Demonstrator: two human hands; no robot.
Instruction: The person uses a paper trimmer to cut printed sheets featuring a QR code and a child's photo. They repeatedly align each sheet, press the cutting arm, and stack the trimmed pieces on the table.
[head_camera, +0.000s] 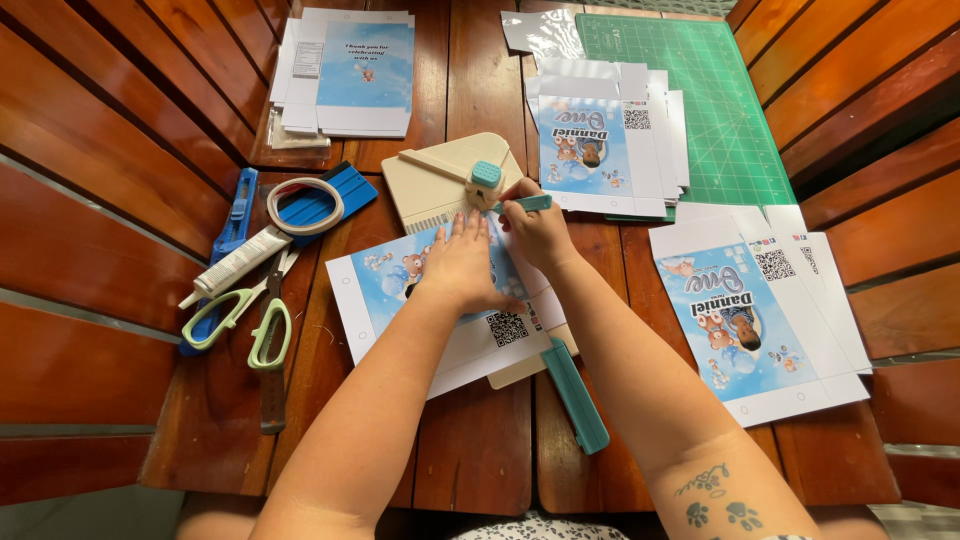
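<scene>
Bare worktop lies open along the near edge, between the forearms and at the near left corner. The left side is blocked by scissors, a glue tube and a tape roll. Stacks of printed sheets fill the right edge, and a green cutting mat covers the far right corner.

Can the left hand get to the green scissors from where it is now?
Probably yes. The left hand presses flat on the printed sheet, holding nothing, and the scissors lie uncovered on its left with only bare table between. The sheet would be let go.
</scene>
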